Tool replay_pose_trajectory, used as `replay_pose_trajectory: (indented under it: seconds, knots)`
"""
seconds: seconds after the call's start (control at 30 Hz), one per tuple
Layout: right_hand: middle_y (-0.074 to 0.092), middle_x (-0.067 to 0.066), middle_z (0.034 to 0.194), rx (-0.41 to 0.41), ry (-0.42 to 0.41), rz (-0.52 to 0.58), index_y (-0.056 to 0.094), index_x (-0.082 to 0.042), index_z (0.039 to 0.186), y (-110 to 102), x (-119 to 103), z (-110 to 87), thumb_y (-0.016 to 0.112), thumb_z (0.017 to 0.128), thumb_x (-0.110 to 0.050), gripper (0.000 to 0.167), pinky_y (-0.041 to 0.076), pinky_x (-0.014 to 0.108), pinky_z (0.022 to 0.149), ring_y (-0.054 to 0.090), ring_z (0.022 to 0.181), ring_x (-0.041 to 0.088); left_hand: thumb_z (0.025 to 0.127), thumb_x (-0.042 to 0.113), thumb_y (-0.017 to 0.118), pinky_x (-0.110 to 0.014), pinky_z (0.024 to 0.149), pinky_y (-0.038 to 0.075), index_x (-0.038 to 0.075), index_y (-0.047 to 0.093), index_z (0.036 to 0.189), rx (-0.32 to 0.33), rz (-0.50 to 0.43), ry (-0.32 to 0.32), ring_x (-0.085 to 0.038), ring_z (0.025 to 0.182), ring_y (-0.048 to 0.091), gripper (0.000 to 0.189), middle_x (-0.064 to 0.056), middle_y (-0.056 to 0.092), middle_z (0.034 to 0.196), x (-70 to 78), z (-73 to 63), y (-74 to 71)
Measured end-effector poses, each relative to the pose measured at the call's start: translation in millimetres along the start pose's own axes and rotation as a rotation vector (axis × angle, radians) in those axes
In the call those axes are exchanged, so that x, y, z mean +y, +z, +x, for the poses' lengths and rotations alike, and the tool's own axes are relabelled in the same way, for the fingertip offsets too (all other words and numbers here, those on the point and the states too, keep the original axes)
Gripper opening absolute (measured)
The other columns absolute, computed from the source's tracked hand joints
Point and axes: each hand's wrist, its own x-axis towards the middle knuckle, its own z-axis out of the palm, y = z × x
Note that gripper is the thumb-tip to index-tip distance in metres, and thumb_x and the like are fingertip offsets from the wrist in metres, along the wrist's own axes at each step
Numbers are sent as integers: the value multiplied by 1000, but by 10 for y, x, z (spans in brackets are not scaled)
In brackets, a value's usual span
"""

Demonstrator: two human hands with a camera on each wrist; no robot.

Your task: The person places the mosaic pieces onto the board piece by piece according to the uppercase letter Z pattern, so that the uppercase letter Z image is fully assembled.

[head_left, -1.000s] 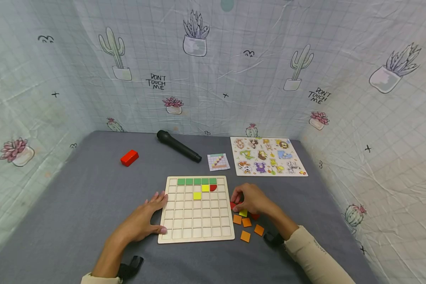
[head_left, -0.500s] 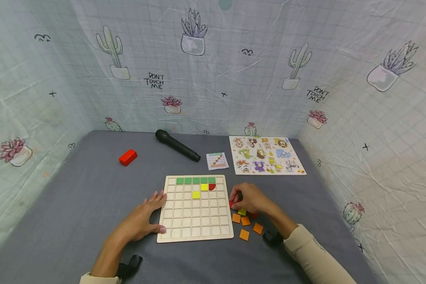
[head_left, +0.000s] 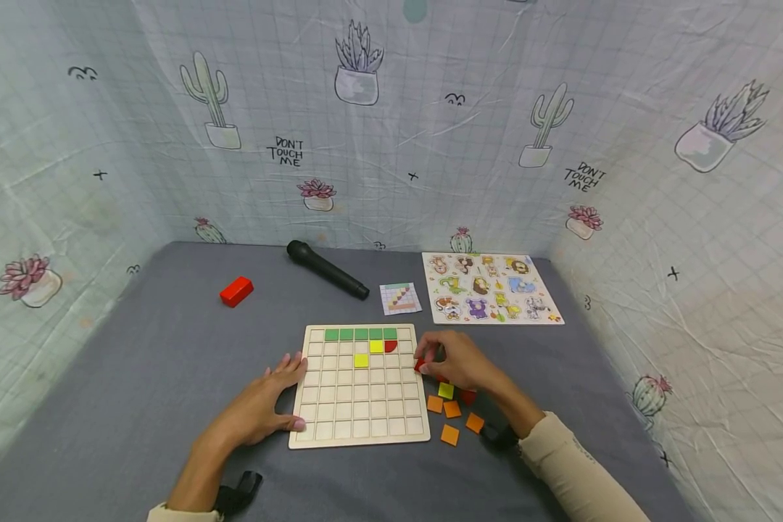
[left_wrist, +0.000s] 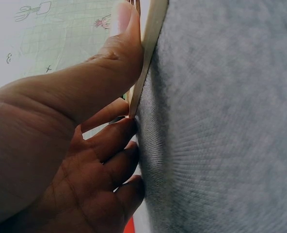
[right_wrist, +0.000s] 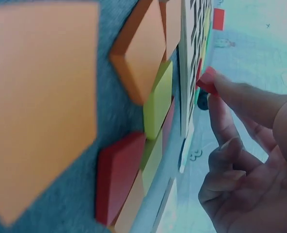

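Board first: we have the wooden grid board (head_left: 361, 399) lying flat, cell rows running left to right. Left hand (head_left: 261, 406) is at its left edge, fingers spread, thumb resting on the rim near the near corner. Right hand (head_left: 460, 359) is at the opposite edge, thumb and forefinger closed in a pinch. Row of green tiles (head_left: 362, 334) sits at the far side; red quarter-round (head_left: 390, 346) is seated under the rightmost one. Held red piece (head_left: 420, 365) is what that pinch grips, so the right hand is the one we track. It's at the board's right edge, roughly level with the third row, cells directly to its left, quarter-round left and slightly farther off. We can't tell if it touches the board; fingers hide its long axis.
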Motion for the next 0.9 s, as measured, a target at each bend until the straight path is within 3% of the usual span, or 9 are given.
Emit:
replay_pose_trajectory:
  seconds: [0.33,0.6,0.9]
  knots:
    - [72,-8,86,86,52,14,73,-24,94,143,-119,160,82,95,-22,9,47,28,60,60,69,14,76,30,93,-71,127,25,-4,40,161,-1,2,1,-50,160,26,106,-26,31,171,6,5,-6]
    - [72,-8,84,90,41,8,73,-21,89,234,-203,322,84,93,-21,12,49,30,67,63,75,12,76,31,93,-71,127,26,-4,41,160,7,4,5,-50,159,27,105,-26,33,170,3,-1,3]
    - [70,-6,76,81,91,-28,75,-20,84,331,-316,529,86,90,-19,13,48,28,60,62,69,14,76,30,93,-70,127,25,-4,41,160,10,10,0,-50,159,26,104,-26,33,170,-3,4,2]
